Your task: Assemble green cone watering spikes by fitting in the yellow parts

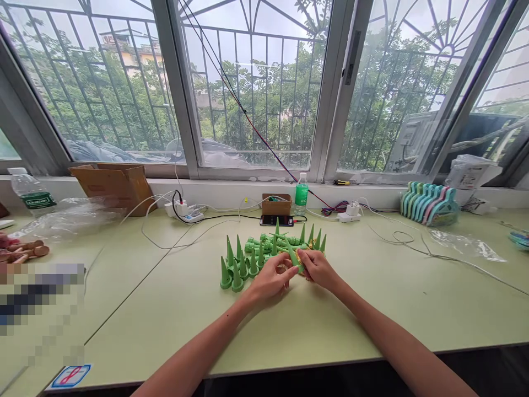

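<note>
My left hand (269, 279) is closed around a green plastic cone spike (293, 258), its tip pointing up and away. Against the same spike's lower part, my right hand (319, 269) is closed in a pinch; whether a second small piece sits in those fingers is hidden. Left of my hands, several like green spikes (237, 278) stand upright on their round bases. Behind my fingers lie green ribbed plastic parts (253, 243) on their sides. More upright spikes (317, 240) stand beyond my right hand, with small yellow pieces among them.
A phone (276, 220) lies behind the pile, before a small cardboard box (276, 204) and a green-labelled bottle (301, 194). White cables (206, 225) cross the pale green table (165, 314). Small hangers (430, 203) stand right; wooden-looking pieces (31, 251) lie left beside a blurred patch.
</note>
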`<state>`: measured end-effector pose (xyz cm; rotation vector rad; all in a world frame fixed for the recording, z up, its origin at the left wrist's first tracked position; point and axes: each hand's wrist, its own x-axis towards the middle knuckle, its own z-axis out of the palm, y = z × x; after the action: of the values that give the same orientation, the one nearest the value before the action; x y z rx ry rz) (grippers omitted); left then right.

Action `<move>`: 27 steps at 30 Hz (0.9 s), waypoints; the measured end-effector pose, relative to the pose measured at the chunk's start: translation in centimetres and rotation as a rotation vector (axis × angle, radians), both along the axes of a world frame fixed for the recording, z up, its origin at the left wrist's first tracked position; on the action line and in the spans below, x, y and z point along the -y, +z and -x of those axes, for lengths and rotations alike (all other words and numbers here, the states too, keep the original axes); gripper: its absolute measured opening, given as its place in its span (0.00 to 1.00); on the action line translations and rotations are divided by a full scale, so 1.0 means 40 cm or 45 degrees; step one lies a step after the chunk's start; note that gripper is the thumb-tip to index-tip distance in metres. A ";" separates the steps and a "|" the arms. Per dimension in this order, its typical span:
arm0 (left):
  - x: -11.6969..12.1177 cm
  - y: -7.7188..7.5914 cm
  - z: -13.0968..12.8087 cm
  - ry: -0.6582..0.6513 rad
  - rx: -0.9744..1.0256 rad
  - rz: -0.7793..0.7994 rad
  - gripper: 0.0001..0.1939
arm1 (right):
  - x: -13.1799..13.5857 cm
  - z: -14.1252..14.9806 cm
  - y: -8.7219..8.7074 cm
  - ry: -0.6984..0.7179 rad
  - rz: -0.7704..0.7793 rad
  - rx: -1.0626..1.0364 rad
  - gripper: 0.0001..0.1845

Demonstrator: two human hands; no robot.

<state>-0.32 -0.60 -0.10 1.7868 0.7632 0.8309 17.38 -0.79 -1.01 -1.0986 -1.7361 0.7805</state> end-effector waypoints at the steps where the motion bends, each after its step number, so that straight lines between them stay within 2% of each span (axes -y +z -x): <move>1: 0.000 -0.002 -0.001 0.044 -0.036 -0.098 0.15 | -0.001 0.001 -0.001 -0.021 -0.013 0.024 0.32; 5: 0.000 -0.011 -0.006 0.184 -0.125 -0.398 0.09 | -0.005 0.004 -0.003 -0.055 -0.022 0.056 0.34; 10: 0.000 -0.013 -0.009 0.231 -0.128 -0.482 0.08 | -0.006 0.006 -0.001 -0.068 -0.029 0.050 0.36; 14: 0.002 -0.007 -0.012 0.216 -0.071 -0.416 0.11 | -0.011 0.010 -0.009 -0.076 -0.031 0.037 0.36; 21: -0.006 -0.008 -0.019 0.193 0.092 -0.140 0.19 | -0.012 0.013 -0.012 -0.011 -0.048 -0.015 0.31; 27: -0.016 -0.016 -0.021 0.207 0.120 -0.085 0.20 | -0.008 0.010 -0.014 0.026 -0.088 -0.006 0.26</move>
<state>0.50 0.02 -0.72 1.7475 0.8354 1.0522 16.97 -0.45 -1.55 -1.0332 -1.7595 0.7293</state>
